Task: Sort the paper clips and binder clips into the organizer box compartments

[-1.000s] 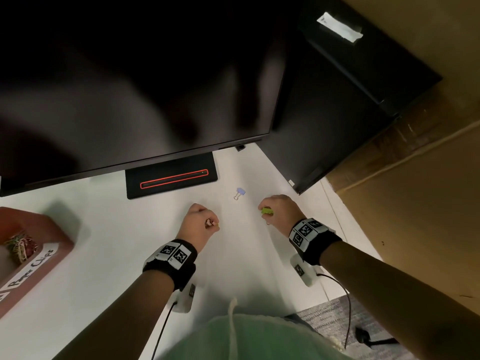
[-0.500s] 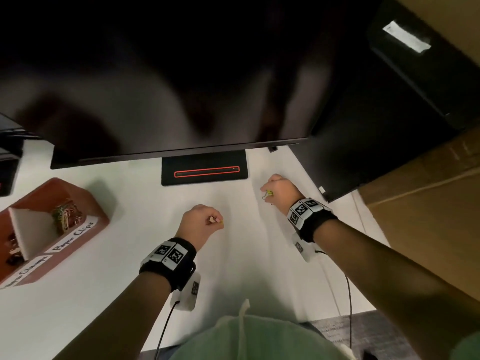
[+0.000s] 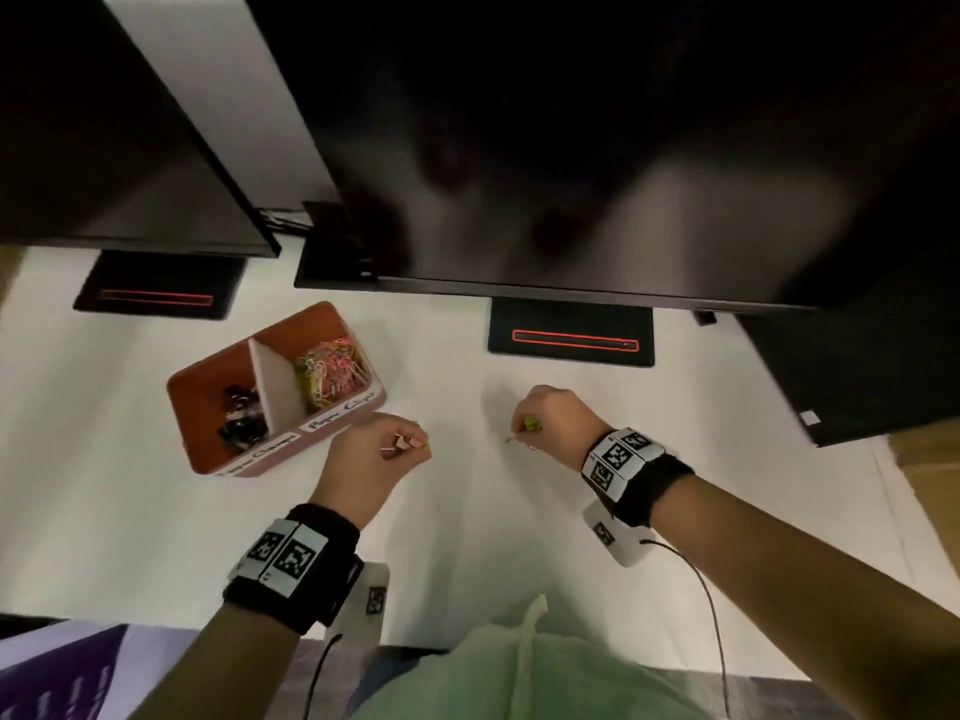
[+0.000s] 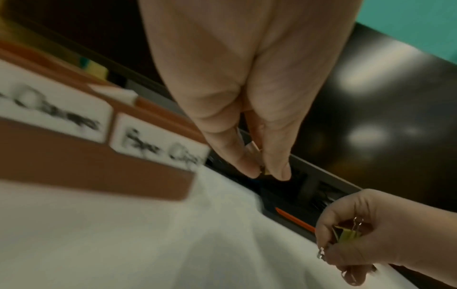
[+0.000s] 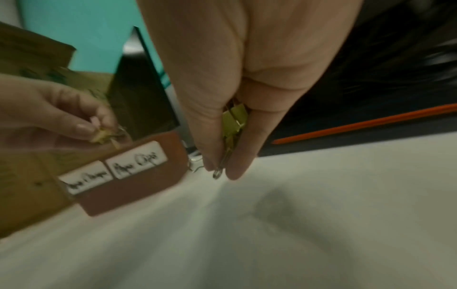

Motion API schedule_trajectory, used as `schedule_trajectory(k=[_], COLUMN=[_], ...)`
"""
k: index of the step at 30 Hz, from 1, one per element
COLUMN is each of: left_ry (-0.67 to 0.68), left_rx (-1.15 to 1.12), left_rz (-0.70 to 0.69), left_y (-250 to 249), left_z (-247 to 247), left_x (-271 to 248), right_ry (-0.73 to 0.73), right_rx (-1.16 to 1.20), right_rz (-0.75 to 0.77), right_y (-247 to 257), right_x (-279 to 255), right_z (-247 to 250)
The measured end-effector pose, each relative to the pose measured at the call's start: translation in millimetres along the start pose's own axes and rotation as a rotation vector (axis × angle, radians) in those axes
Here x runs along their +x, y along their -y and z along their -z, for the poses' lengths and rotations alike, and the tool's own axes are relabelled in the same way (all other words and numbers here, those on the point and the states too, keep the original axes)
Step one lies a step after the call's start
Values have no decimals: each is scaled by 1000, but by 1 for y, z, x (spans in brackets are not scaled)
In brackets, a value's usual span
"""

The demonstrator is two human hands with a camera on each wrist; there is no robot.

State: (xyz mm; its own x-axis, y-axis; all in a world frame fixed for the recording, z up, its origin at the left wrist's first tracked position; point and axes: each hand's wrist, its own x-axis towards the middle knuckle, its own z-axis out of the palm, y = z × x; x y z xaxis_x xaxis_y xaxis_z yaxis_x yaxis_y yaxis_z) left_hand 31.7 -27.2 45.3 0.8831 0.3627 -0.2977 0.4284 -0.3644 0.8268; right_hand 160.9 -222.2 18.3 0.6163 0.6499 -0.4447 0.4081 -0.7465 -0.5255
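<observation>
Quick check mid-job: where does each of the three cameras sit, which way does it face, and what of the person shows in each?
Head: on the head, looking down at the white table and organizer box; both forearms, left hand, right hand.
Left wrist: along the left hand's fingers toward the box labels; the right hand lower right.
Right wrist: along the right hand, which holds a green binder clip; the left hand at left.
All three share the box.

We're losing most of the green binder clip inside the right hand, only its wire handles poking out. The left hand is hiding whatever its fingertips are pinching. Labels on the organizer box are smearing into blur. The dark clips in its left compartment are looking too small to tell apart.
</observation>
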Motion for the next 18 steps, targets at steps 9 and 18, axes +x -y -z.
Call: schedule_trajectory(k=[9, 18], left_ry=[-227, 166], left_rx=[-59, -243], left_rz=[210, 184], left_y=[53, 44], left_z=[173, 212], left_x=[11, 7], right_ry=[-105, -66], right_rx=[181, 406], right_rz=[290, 190], right_y=[237, 269], right_x=[100, 110], right_z=[-43, -64])
